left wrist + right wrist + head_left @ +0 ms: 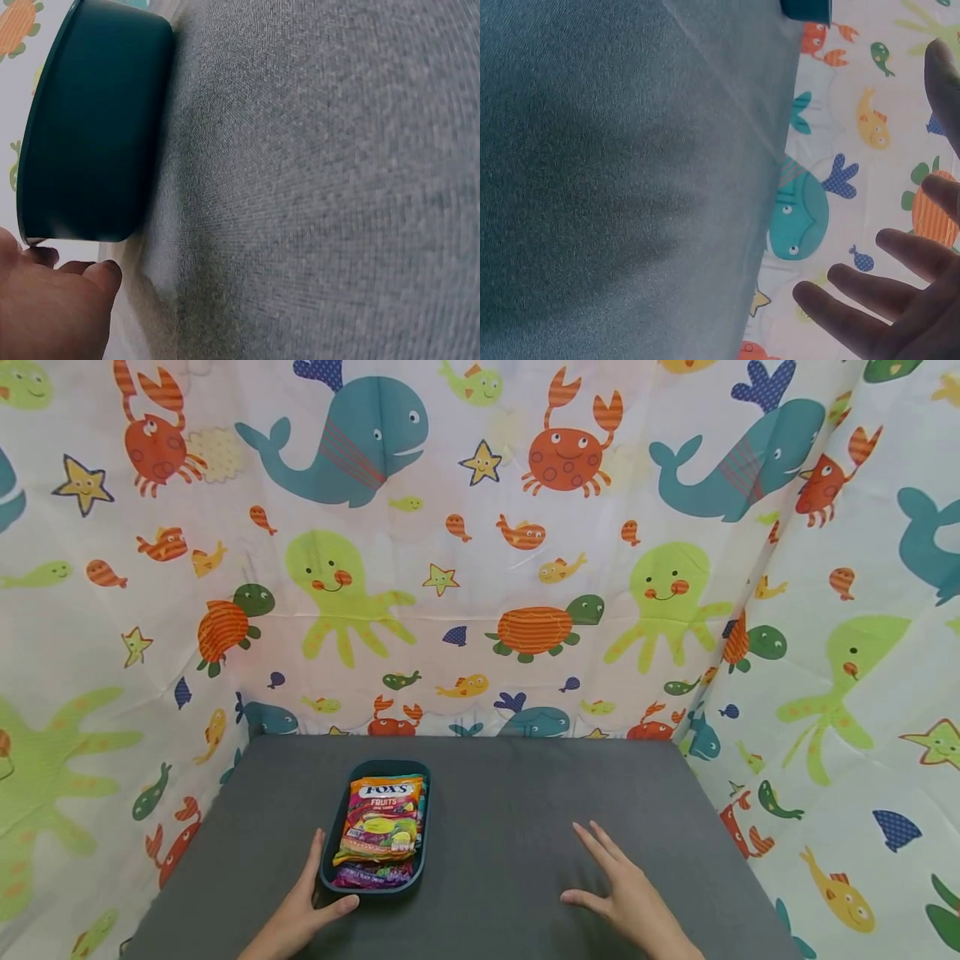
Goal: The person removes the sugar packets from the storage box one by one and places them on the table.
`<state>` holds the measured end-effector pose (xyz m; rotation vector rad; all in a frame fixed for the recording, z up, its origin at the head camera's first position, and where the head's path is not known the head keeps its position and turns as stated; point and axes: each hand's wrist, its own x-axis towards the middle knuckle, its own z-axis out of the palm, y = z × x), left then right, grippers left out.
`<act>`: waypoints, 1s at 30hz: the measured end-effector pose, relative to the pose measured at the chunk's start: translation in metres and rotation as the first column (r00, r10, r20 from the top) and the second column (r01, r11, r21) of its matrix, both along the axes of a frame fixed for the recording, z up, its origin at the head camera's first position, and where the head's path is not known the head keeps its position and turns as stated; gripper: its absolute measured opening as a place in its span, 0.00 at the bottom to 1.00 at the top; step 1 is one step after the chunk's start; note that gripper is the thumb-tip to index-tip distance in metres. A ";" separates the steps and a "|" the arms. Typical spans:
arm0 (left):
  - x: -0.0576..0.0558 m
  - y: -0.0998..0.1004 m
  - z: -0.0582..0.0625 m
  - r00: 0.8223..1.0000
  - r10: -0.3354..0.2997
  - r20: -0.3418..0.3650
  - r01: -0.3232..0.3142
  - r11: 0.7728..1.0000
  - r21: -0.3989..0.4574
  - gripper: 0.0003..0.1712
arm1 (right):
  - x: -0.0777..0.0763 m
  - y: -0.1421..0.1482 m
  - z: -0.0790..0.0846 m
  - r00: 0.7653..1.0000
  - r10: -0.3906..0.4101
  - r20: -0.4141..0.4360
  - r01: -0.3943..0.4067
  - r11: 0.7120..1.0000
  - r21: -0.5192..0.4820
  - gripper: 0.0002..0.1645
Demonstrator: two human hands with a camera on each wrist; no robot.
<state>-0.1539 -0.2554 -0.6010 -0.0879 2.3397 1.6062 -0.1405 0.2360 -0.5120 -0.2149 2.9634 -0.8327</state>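
A dark teal oblong tub [372, 892] stands on the table, left of centre in the head view. Inside it, an orange and red Fox's Fruits candy packet [381, 822] lies on top of a purple candy packet [375, 875]. My left hand [298, 910] is at the tub's near left corner, fingers extended along the left side and thumb by the near edge. In the left wrist view its fingertips are right at the end of the tub [97, 127]. Over the right part of the table, my right hand [626, 893] has its fingers spread and holds nothing.
A dark grey cloth covers the table [495, 827]. Around the back and both sides hangs a white curtain [465, 660] printed with whales, crabs, octopuses and turtles, meeting the table's far edge. The tub's corner [808, 9] shows at the top of the right wrist view.
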 end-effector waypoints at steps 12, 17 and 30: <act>-0.003 0.001 -0.005 0.998 0.068 0.001 -0.068 0.996 0.059 0.70 | -0.003 -0.009 -0.002 1.000 -0.015 0.023 0.020 0.973 -0.229 0.61; -0.004 0.002 -0.005 0.996 0.085 -0.006 -0.084 0.995 0.046 0.70 | -0.005 -0.013 -0.004 0.999 -0.028 0.027 0.034 0.964 -0.264 0.60; 0.000 0.006 -0.004 0.995 0.103 -0.014 -0.102 0.993 0.065 0.68 | -0.012 -0.021 -0.006 0.997 -0.077 -0.005 0.072 0.949 -0.306 0.58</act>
